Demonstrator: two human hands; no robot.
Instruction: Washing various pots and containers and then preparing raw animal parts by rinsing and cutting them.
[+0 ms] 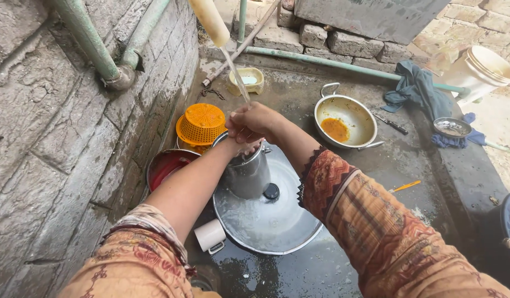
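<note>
Hidden: left hand (239,144) is mostly covered by the right hand (254,122); its grip cannot be told.
Right hand: fingers curled together, under the thin water stream (236,74); whether it holds anything cannot be told.
Arms: both forearms extended forward, meeting above the pot.
Pot: small cylindrical steel pot (246,172) directly beneath both hands, standing on a large round steel lid (268,212).
Nearby: orange plastic strainer (201,123), white cup (210,235).

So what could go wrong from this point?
1. The steel pot stands on a domed wet lid; pressure from the hands under the water stream could tip it or make it slide.
2. The white mug lies on its side at the lid's edge and could roll if the lid is nudged.
</note>
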